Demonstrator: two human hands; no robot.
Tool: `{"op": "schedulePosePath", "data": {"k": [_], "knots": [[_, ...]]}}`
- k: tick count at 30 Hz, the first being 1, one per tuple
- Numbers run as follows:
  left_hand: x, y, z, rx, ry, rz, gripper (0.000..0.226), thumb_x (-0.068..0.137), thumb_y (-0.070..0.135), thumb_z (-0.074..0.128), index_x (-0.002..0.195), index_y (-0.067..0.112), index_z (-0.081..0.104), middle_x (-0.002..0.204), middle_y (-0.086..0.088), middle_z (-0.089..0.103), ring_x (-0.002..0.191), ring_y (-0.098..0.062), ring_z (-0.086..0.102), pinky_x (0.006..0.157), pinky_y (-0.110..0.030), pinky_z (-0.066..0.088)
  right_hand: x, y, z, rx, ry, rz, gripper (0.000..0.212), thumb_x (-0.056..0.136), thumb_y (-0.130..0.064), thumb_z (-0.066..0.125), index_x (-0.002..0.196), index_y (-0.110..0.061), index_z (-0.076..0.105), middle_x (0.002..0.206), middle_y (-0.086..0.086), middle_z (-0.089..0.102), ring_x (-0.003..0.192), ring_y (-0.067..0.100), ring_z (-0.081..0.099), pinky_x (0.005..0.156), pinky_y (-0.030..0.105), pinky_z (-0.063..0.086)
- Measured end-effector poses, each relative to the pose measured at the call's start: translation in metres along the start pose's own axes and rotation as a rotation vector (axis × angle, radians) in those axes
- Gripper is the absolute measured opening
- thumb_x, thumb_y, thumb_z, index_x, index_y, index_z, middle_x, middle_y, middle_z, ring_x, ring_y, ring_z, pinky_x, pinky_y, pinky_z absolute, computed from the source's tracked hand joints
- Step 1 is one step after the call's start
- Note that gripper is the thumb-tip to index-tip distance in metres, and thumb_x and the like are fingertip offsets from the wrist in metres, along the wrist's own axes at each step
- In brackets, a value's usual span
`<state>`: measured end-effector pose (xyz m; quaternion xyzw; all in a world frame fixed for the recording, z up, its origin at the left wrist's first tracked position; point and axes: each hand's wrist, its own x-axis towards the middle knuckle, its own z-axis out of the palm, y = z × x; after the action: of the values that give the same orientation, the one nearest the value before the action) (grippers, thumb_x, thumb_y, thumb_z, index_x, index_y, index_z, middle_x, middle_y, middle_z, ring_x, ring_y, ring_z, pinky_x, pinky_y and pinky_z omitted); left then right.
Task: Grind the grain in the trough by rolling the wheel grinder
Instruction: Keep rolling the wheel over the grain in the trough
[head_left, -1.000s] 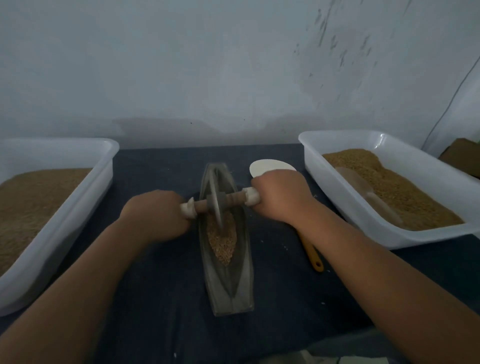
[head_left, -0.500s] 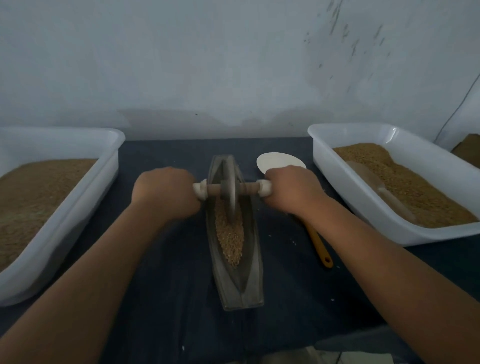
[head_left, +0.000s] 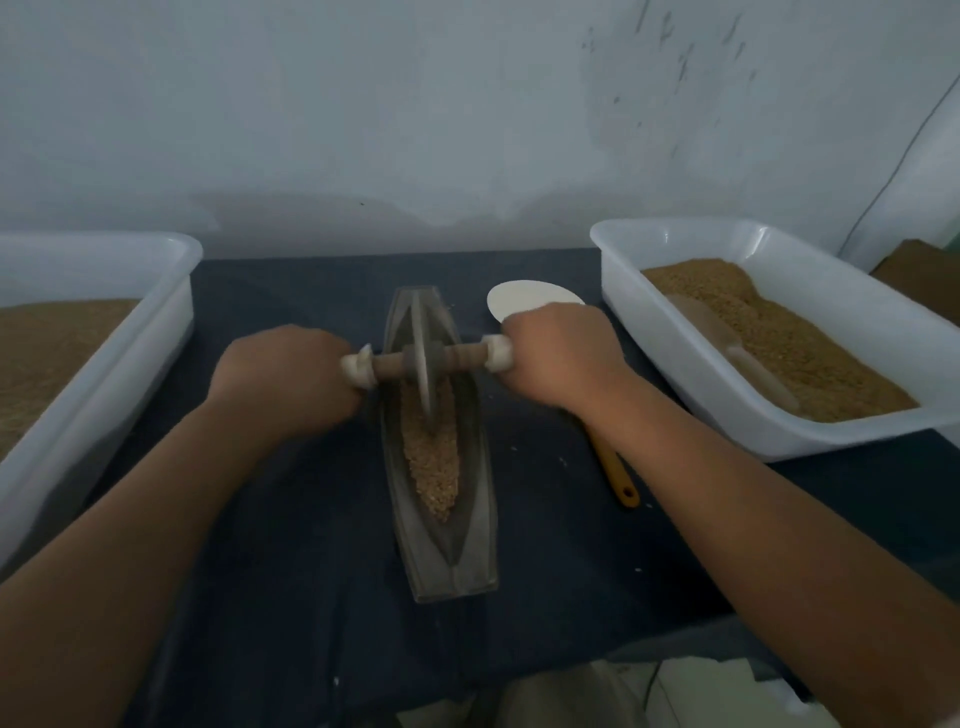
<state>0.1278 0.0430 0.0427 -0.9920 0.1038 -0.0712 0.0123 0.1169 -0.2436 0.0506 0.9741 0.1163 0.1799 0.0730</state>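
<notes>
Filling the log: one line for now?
left hand: grips axle | right hand: grips axle | wheel: in trough, on grain

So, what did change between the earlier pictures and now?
Very little. The wheel grinder rocked only slightly within the far half of the trough; mostly the view shifted. The left hand and right hand keep gripping its handle ends. The grain, the left tub, the right tub and the yellow-handled tool stayed in place.

Plain grain-processing workroom, grain tubs, bare wall

Head-worn view, forward and downward
</notes>
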Motion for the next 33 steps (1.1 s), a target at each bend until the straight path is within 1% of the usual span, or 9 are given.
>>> {"op": "schedulePosePath", "data": {"k": [3,7,13,17,19,22,25,29,33], "knots": [[0.004,0.008,-0.003,-0.006,0.09,-0.033,0.036,0.085,0.056,0.047,0.069,0.026,0.059,0.07,0.009,0.059,0.063,-0.017,0.056,0.063,-0.033,0.048,0.017,0.0,0.001,0.026,-0.004,0.053,0.029,0.086,-0.046,0.055,0.073,-0.02,0.057,0.065,-0.001,0.056,0.06,0.021,0.057,0.053,0.031,0.043],[-0.025,0.006,-0.007,0.036,0.004,0.068,0.025,0.082,0.051,0.051,0.07,0.03,0.057,0.07,0.012,0.058,0.066,-0.018,0.058,0.062,-0.033,0.047,-0.026,0.006,0.005,0.074,-0.04,-0.038,0.043,0.096,-0.059,0.05,0.068,-0.027,0.05,0.062,-0.006,0.054,0.056,0.013,0.051,0.05,0.029,0.036],[-0.048,-0.001,-0.002,0.109,0.063,0.153,0.024,0.076,0.054,0.049,0.066,0.033,0.052,0.062,0.012,0.053,0.055,-0.009,0.048,0.05,-0.027,0.03,-0.055,0.01,-0.006,0.149,-0.112,-0.082,0.045,0.08,-0.071,0.032,0.065,-0.031,0.048,0.057,-0.009,0.052,0.052,0.007,0.049,0.047,0.028,0.028],[0.002,0.003,-0.001,0.08,0.072,0.024,0.027,0.083,0.05,0.054,0.068,0.028,0.058,0.068,0.011,0.057,0.064,-0.019,0.058,0.061,-0.031,0.045,-0.006,0.002,0.003,0.062,-0.075,0.036,0.035,0.09,-0.053,0.055,0.071,-0.024,0.055,0.068,-0.005,0.055,0.065,0.02,0.056,0.053,0.029,0.035],[0.015,0.002,0.0,0.036,0.1,-0.02,0.028,0.083,0.052,0.055,0.069,0.028,0.058,0.069,0.011,0.053,0.067,-0.023,0.056,0.064,-0.033,0.046,0.015,-0.002,0.002,0.027,-0.026,0.068,0.03,0.087,-0.047,0.055,0.073,-0.021,0.056,0.068,-0.003,0.057,0.064,0.023,0.057,0.055,0.029,0.038],[0.007,0.002,0.003,-0.033,0.062,-0.054,0.026,0.084,0.05,0.054,0.07,0.028,0.059,0.07,0.012,0.053,0.069,-0.021,0.057,0.065,-0.033,0.046,0.016,-0.002,-0.004,0.014,-0.003,0.014,0.03,0.088,-0.047,0.058,0.073,-0.022,0.052,0.069,-0.003,0.055,0.062,0.02,0.055,0.052,0.028,0.033],[-0.025,-0.003,0.004,-0.037,-0.034,0.012,0.023,0.082,0.048,0.051,0.069,0.031,0.059,0.069,0.014,0.058,0.063,-0.011,0.055,0.061,-0.032,0.046,-0.015,0.002,-0.012,0.057,-0.088,-0.084,0.031,0.088,-0.047,0.063,0.069,-0.026,0.051,0.067,-0.005,0.056,0.06,0.016,0.055,0.053,0.032,0.045],[-0.063,-0.01,0.005,-0.003,0.07,0.159,0.022,0.076,0.058,0.047,0.068,0.039,0.053,0.056,0.013,0.051,0.05,-0.005,0.044,0.048,-0.025,0.03,-0.05,0.013,-0.021,0.149,-0.225,-0.132,0.033,0.076,-0.061,0.055,0.063,-0.031,0.053,0.056,-0.009,0.055,0.053,0.005,0.053,0.047,0.03,0.04],[-0.032,-0.006,0.007,0.038,0.029,0.079,0.028,0.079,0.056,0.047,0.068,0.032,0.056,0.063,0.014,0.053,0.055,-0.007,0.045,0.054,-0.029,0.037,-0.032,0.007,-0.004,0.031,-0.06,-0.093,0.037,0.086,-0.056,0.06,0.065,-0.028,0.05,0.058,-0.008,0.05,0.054,0.011,0.048,0.048,0.028,0.034]]}}
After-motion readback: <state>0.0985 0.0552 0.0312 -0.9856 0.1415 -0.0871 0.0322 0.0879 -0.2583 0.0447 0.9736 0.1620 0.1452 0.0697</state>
